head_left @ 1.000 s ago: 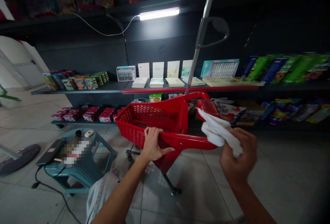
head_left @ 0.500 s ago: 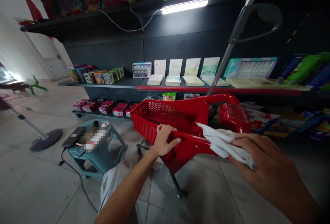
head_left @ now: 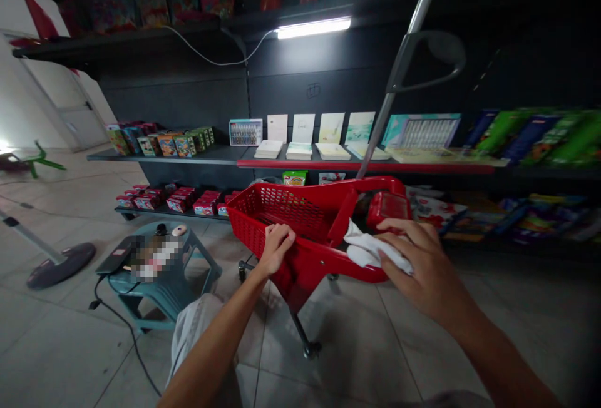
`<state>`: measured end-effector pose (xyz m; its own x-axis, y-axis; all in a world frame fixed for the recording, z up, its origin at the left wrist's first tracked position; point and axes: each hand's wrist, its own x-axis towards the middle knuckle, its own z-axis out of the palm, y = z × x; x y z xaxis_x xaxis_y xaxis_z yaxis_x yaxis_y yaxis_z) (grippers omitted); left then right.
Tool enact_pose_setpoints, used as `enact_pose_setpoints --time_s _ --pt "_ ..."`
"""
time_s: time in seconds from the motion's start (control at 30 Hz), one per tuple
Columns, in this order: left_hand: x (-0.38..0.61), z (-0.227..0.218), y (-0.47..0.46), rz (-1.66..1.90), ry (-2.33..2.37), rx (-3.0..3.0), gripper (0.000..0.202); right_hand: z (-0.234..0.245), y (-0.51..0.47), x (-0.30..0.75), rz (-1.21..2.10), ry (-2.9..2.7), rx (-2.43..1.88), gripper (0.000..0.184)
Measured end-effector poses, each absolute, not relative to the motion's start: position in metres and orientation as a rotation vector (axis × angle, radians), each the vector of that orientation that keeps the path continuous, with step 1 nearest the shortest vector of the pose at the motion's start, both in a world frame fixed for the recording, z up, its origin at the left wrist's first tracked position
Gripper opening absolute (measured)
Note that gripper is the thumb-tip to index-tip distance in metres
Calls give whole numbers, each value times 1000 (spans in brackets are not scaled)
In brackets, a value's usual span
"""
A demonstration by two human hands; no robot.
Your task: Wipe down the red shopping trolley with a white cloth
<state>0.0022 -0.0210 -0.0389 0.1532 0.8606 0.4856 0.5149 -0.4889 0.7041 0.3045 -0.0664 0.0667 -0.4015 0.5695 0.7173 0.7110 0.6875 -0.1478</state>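
Observation:
A small red plastic shopping cart [head_left: 300, 276] with a perforated basket stands on dark legs with wheels in front of me. My left hand [head_left: 276, 248] is closed over the near rim of its basket. In my right hand [head_left: 417, 264] is a crumpled white cloth [head_left: 370, 246], pressed against the cart's near side rail toward the handle end. The red child-seat-like piece at the handle [head_left: 389, 208] lies just beyond the cloth. A grey metal pole with a loop-shaped dark grip [head_left: 425, 61] rises behind the cart.
Black shelves [head_left: 169, 159] behind hold notebooks [head_left: 300, 150], small boxes [head_left: 185, 144] and bagged goods. At left, a blue-green stool [head_left: 162, 295] carries a dark device [head_left: 117, 255] with a cable trailing to the floor. A round stand base [head_left: 61, 265] sits farther left.
My right hand and the cloth have shifted left and slightly up along the cart's rail. My left hand stays on the basket rim. The whole view has turned a little to the right.

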Motion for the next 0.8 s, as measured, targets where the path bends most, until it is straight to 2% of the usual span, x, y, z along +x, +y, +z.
enact_pose_setpoints --time_s 0.13,0.47,0.6,0.7,0.8 --pt "0 -37 -21 1268 1374 2027 54 72 -58 311 -154 -2173 -876 17" --pt "-5 -34 -3 1336 1530 1902 49 71 -33 331 302 -2008 -765 29" --pt "-12 -34 9 1330 1545 1881 46 68 -14 323 659 -1173 -789 36" --pt "-21 -31 15 1303 1517 1875 41 83 18 332 764 -558 -667 27" --pt "-31 -24 19 1277 1472 1876 37 114 54 352 766 -310 -653 19"
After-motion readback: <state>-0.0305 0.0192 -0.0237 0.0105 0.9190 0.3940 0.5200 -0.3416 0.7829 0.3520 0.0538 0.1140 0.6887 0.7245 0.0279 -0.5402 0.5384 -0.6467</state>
